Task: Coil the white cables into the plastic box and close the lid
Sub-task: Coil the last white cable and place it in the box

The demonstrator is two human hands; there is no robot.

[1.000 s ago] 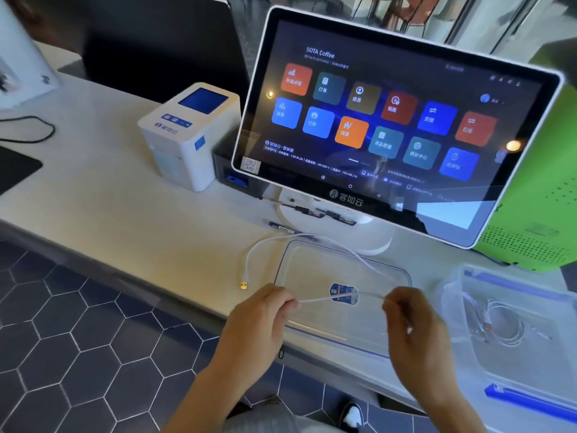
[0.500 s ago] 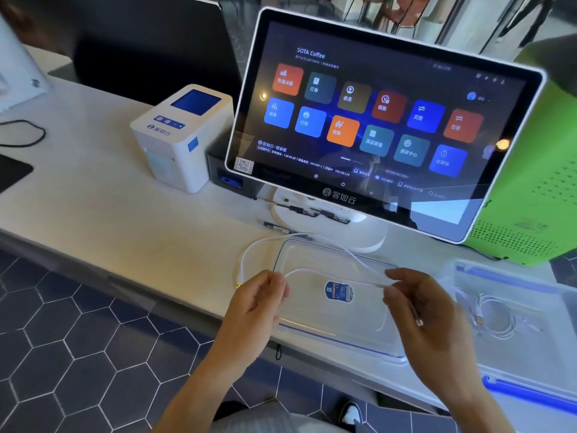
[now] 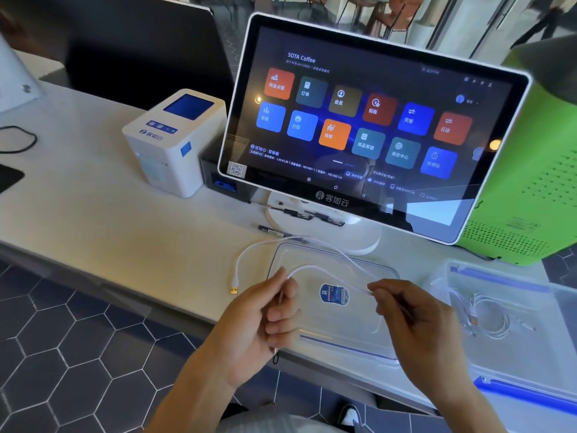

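A thin white cable [image 3: 324, 270] arcs between my two hands above the clear lid [image 3: 359, 335], which lies flat on the counter with a blue label in its middle. My left hand [image 3: 262, 320] pinches the cable's left part; my right hand [image 3: 415, 323] pinches it on the right. The cable's far length loops back over the lid's rear edge and ends in a gold USB plug [image 3: 234, 289] on the counter. To the right stands the clear plastic box [image 3: 530, 354] with blue clips, holding a coiled white cable [image 3: 487, 320].
A large touchscreen terminal [image 3: 368, 120] on a round white base stands just behind the lid. A white label printer [image 3: 175, 142] sits to the left, a green perforated case [image 3: 537, 195] to the right. A black pen [image 3: 271, 231] lies near the screen's base. The counter edge runs under my hands.
The stretch of cable between my hands has gone from nearly straight to a raised arc as my hands drew closer together. The view has shifted slightly; the box and lid stay put.
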